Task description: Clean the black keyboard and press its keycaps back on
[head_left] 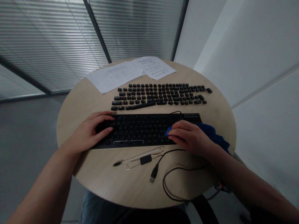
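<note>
A black keyboard (pixel 137 129) with its keycaps off lies across the round table. My left hand (pixel 90 130) rests on its left end, fingers stretched out and apart. Pinched in my right hand (pixel 190 137) is a blue cloth (pixel 211 133), a corner of it pressed on the right part of the keyboard; the rest of the cloth trails to the right behind the hand. Loose black keycaps (pixel 161 93) are laid out in rows beyond the keyboard. Nearer me lie a thin brush (pixel 140 155) with a dark tip and a wire keycap puller (pixel 145 159) with a black grip.
A black USB cable (pixel 153 174) loops over the front right of the wooden table (pixel 112 189), running off its edge. Printed paper sheets (pixel 116 74) lie at the far side. Glass with blinds (pixel 140 28) and a white wall (pixel 257 56) stand behind.
</note>
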The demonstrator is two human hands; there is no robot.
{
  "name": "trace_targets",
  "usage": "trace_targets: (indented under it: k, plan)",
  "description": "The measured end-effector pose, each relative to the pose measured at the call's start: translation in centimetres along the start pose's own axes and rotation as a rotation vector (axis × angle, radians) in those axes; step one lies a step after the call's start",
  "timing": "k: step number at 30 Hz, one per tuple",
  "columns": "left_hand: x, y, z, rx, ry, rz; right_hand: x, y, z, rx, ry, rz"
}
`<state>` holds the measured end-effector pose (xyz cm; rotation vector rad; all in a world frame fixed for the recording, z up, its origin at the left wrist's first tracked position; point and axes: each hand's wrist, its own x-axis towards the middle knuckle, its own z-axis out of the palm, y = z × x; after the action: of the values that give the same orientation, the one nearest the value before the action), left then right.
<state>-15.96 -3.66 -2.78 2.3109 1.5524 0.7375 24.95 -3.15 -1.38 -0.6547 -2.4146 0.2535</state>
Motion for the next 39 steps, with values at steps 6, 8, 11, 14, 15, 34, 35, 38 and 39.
trace_targets:
  k: [6, 8, 11, 14, 15, 34, 35, 38, 39]
  plan:
    - [0.0, 0.6, -0.3, 0.023, -0.055, 0.029, 0.9, -0.7, 1.6, -0.096, -0.108, -0.09]
    - [-0.1, 0.7, -0.3, 0.027, -0.059, 0.051, 1.0, -0.8, 2.3, -0.136, -0.158, -0.121]
    - [-0.2, 0.6, -0.2, 0.029, -0.054, 0.077, 0.9, -1.1, 2.8, -0.197, -0.19, -0.124]
    - [-0.2, 0.6, -0.2, 0.031, -0.046, 0.088, 0.7, -1.5, 2.8, -0.238, -0.189, -0.107]
    - [-0.2, 0.6, -0.1, 0.032, -0.045, 0.089, 0.6, -1.6, 2.8, -0.245, -0.184, -0.104]
    - [-0.3, 0.5, 0.1, 0.034, -0.041, 0.098, 0.4, -1.4, 3.1, -0.157, -0.181, -0.086]
    - [-0.3, 0.4, 0.2, 0.036, -0.041, 0.102, 0.4, -1.4, 3.1, -0.149, -0.194, -0.09]
    - [-0.3, 0.3, 0.2, 0.03, -0.037, 0.11, 0.4, -1.4, 3.0, -0.097, -0.229, -0.098]
    - [-0.3, 0.3, 0.2, 0.026, -0.035, 0.111, 0.4, -1.3, 2.9, -0.069, -0.223, -0.092]
